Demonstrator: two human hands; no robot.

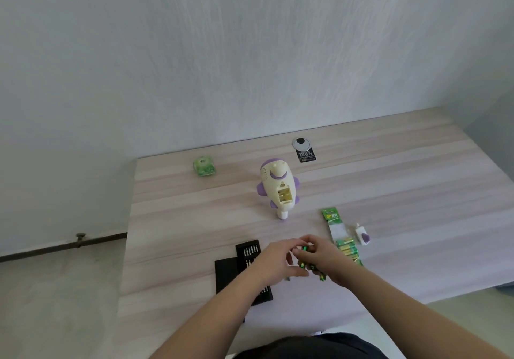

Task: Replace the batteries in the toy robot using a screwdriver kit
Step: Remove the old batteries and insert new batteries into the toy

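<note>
The toy robot (279,189) lay on its front on the pale wood worktop (389,191), and its battery slot (284,194) was open and looked empty. Nearer the person, both hands met low over the worktop. The right hand (324,255) had its fingers curled round a few green batteries (305,248), but the picture was blurry there, so how many could not be told. The left hand (274,261) had its fingers bent, and its fingertips touched the same batteries; whether it truly pinched one could not be told. The black screwdriver kit (247,253) lay under the left arm, which hid a good part of it, so only some of the bits showed. A green battery pack (340,233) lay to the right, partly behind the right hand. Just beside it lay a small white and purple cover (363,236). Far back sat a green box (204,166), a round silver cap (301,143) and a black tag (306,155) with words too small to read.
</note>
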